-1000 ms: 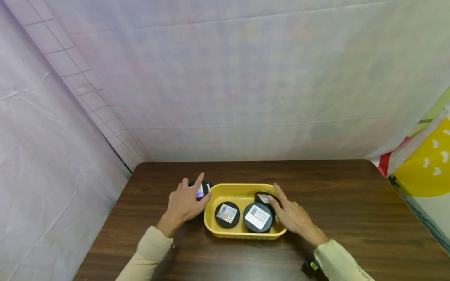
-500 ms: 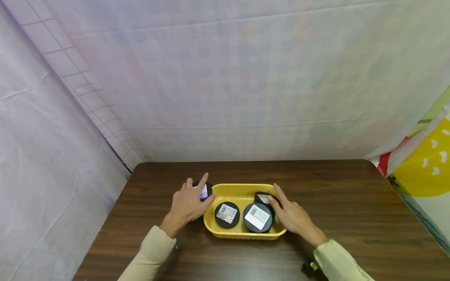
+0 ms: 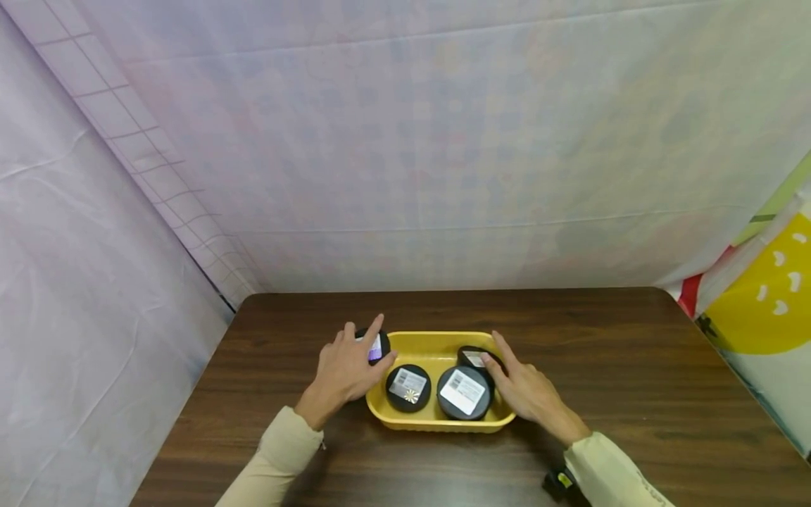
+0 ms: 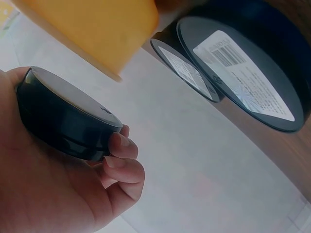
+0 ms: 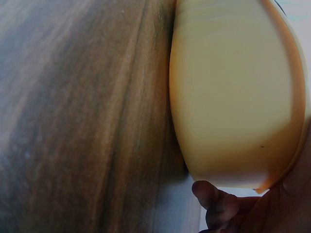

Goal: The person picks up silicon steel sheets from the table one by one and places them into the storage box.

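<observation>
My left hand (image 3: 348,366) holds a round black jar (image 3: 379,346) with a pale label, over the left rim of a yellow basket (image 3: 431,343). In the left wrist view, its fingers curl round the edge of that jar (image 4: 68,121). My right hand (image 3: 529,384) grips the basket's right end, thumb over the rim and fingers along the outer wall, as the right wrist view shows. Inside the basket lie a jar (image 3: 408,389) at the left, a jar (image 3: 465,393) at front right, and a jar (image 3: 474,356) behind it, partly covered by the thumb.
The left wrist view also shows a large labelled jar (image 4: 243,73) and a smaller one (image 4: 182,68) close together near the table surface. Brown wood-grain table (image 3: 633,352) surrounds the basket. A small black device (image 3: 560,482) sits by the right sleeve, and a pale cloth (image 3: 405,176) hangs behind.
My left hand has moved a little to the right with its jar, from beside the basket to over its left rim. My right hand and the jars in the basket stay put.
</observation>
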### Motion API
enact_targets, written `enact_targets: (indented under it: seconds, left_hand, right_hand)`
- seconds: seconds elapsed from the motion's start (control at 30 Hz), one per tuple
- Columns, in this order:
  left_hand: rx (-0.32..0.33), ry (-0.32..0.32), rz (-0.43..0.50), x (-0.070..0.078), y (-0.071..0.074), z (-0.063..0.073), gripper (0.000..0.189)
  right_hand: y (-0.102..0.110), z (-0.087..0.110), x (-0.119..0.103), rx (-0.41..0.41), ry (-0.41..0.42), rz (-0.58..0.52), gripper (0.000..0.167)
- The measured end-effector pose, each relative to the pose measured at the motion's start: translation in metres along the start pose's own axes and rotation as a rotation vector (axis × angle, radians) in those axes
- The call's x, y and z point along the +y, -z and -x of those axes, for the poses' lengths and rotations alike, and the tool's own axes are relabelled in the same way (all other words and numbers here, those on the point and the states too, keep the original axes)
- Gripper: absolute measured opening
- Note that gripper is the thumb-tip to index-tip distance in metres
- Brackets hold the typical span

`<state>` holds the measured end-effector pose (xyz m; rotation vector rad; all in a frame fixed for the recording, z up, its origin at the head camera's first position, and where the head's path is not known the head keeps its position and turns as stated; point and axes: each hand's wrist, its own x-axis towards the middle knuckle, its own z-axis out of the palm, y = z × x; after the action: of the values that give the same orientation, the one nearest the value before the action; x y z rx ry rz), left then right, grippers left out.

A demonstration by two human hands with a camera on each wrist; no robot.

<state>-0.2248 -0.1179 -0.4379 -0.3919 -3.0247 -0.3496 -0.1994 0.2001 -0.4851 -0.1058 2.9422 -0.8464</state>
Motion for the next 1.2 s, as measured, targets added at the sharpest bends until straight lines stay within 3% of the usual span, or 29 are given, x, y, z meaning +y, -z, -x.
enact_targets:
  seconds: [0.73, 1.2]
  left_hand:
    - [-0.055, -0.098, -0.008, 0.020, -0.014, 0.000, 0.076]
    - [-0.118, -0.115, -0.047, 0.031, -0.024, 0.001, 0.078]
  right_hand:
    - [0.000, -0.001, 0.000, 0.002, 0.005, 0.004, 0.074]
    - [0.000, -0.001, -0.001, -0.003, 0.008, 0.005, 0.075]
